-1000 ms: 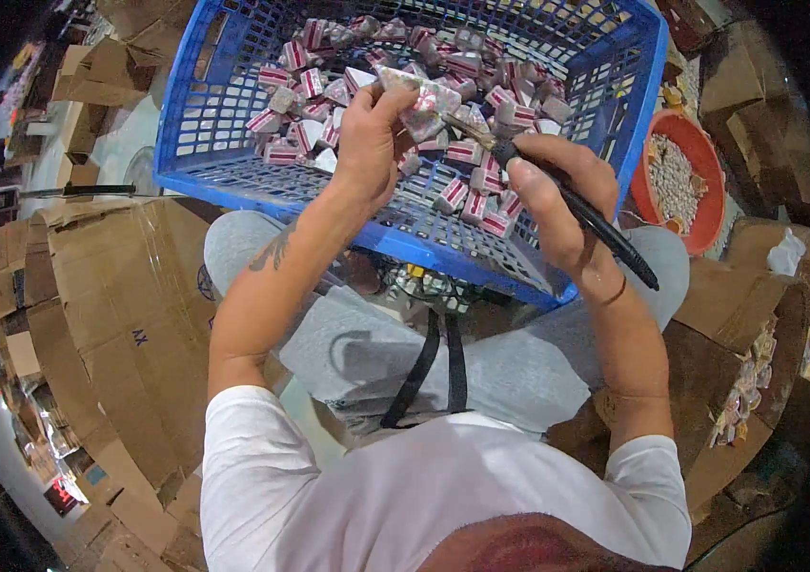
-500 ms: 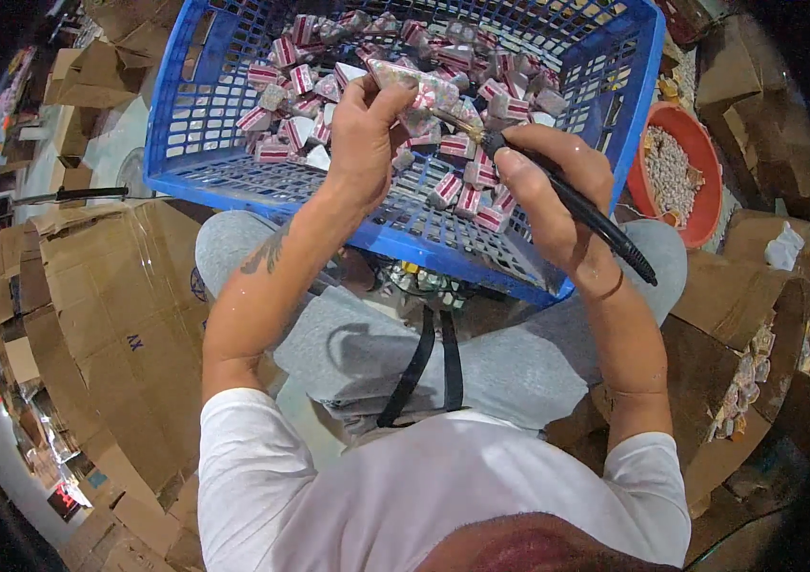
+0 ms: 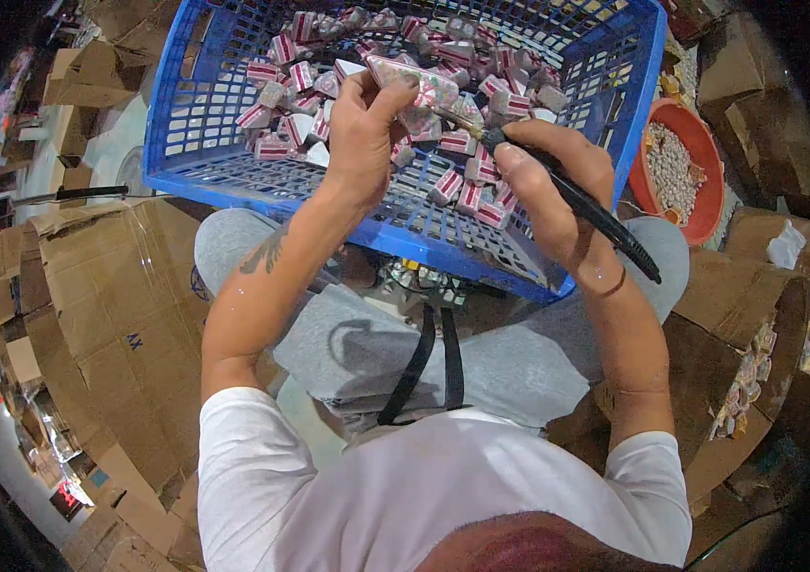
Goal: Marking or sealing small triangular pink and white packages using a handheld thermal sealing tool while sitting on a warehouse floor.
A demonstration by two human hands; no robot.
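My left hand (image 3: 359, 133) pinches a wedge-shaped piece (image 3: 438, 92) with a pale, speckled, pink-patterned face, like a small cake slice. My right hand (image 3: 557, 176) is closed around a black pen-shaped tool (image 3: 605, 224) with a thin brass-coloured front; its exact kind is unclear. The tool's tip meets or nearly meets the piece's near edge; I cannot tell which. Both hands are over a blue plastic basket (image 3: 641, 114) with slotted walls. Inside it lie many similar wedges (image 3: 273, 148) with pink-and-white striped sides, tumbled at various angles.
At the right stands an orange-red basin (image 3: 713, 212) holding small pale bits. A large cardboard sheet (image 3: 119, 315) lies left of my legs, and a cardboard box (image 3: 729, 296) sits at the right, with a crumpled white plastic bag (image 3: 786, 245) on it. My knees are under the basket's near edge.
Almost nothing differs. The tool and my right hand have shifted very slightly, while the piece stays in my left hand.
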